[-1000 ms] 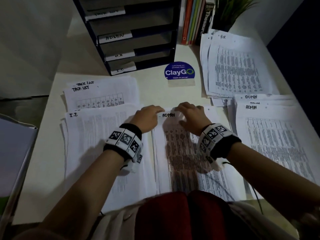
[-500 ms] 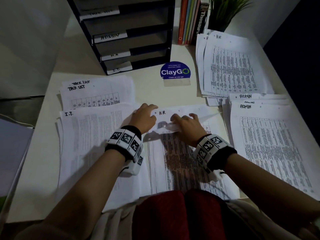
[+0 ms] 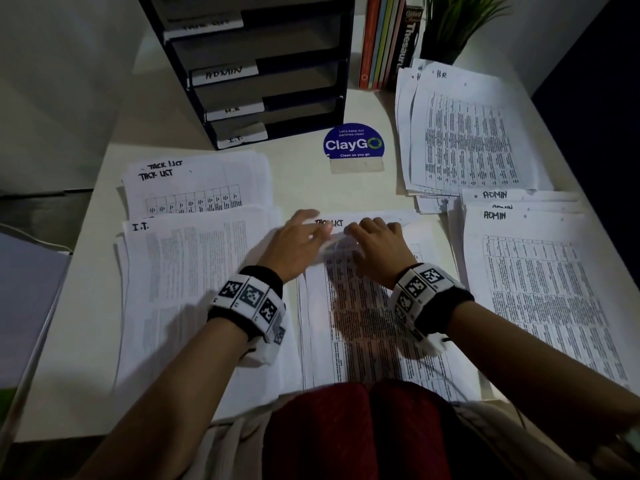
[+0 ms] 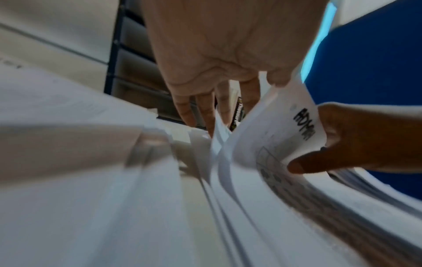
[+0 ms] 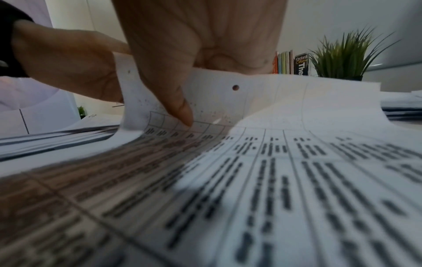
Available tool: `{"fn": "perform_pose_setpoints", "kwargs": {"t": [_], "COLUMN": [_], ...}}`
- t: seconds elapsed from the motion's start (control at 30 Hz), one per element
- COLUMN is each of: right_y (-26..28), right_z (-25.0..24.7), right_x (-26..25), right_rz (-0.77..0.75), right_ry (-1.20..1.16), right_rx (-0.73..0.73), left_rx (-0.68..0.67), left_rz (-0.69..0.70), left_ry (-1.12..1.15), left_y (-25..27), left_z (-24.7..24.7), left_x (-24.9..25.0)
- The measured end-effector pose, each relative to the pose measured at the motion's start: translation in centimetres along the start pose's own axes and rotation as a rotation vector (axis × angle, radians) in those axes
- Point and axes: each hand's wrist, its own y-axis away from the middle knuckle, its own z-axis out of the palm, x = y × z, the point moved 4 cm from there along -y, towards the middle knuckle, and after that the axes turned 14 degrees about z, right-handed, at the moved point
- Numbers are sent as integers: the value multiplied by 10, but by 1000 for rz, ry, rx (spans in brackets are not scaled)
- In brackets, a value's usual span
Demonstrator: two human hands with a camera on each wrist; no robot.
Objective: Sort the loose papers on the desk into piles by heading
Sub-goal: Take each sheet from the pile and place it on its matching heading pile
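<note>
Two hands meet at the far edge of the unsorted stack of white printed sheets [image 3: 374, 306], which lies on the bench [image 3: 304, 188] straight in front of the person with its long axis running away from the body. The right hand [image 3: 379, 249] pinches the curled-up top edge of a sheet headed ADMIN [image 4: 285, 126], thumb on the printed face and fingers [image 5: 180, 106] curled behind it. The left hand [image 3: 294, 244] has its fingers [image 4: 185, 110] spread and nearly straight, tips slipped among the lifted page edges beside that sheet.

Beyond the fingers, the next heading bared in the stack seems to read TASK LIST. The pile of white sheets headed ADMIN [image 3: 540, 289] lies just right of the stack, nearer the right hand, so the pinched sheet would likely travel sideways to the right, short edge leading. The way across looks open and low; the stack's right edge nearly touches that pile. Left of the stack lies the white pile headed I.T. [image 3: 194, 289], and beyond it the one headed TASK LIST [image 3: 194, 188].
</note>
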Motion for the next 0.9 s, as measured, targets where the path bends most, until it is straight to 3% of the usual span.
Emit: {"fn": "perform_pose_setpoints", "kwargs": {"t": [0.07, 0.13, 0.23, 0.3, 0.43, 0.53, 0.6, 0.67, 0.73, 0.8, 0.9], "right_y": [3, 8, 14, 8, 4, 6, 8, 11, 13, 13, 10], "right_z": [1, -1, -13, -19, -20, -15, -14, -8, -5, -5, -4], "right_x": [2, 2, 2, 9, 5, 0, -1, -2, -2, 0, 3], "right_rz": [-28, -46, -25, 39, -43, -95, -151, -170, -151, -102, -49], "right_ry": [5, -39, -482, -689, -356, -184, -175, -189, -202, -202, -182], "right_rx": [25, -20, -131, -112, 154, 230, 221, 199, 180, 156, 89], "left_rx": [142, 186, 122, 42, -79, -116, -28, 76, 28, -22, 65], "left_rz": [-69, -113, -169, -167, -140, -202, -231, -237, -272, -282, -156], "left_ry": [167, 171, 208, 246, 374, 454, 423, 225, 21, -43, -22], "left_y": [-1, -2, -4, -2, 5, 4, -2, -9, -16, -21, -21], "left_z": [-5, -9, -4, -1, 3, 5, 0, -8, -10, -7, -7], "left_x": [-2, -5, -15, -13, -3, -1, -5, -12, -18, -22, -18]}}
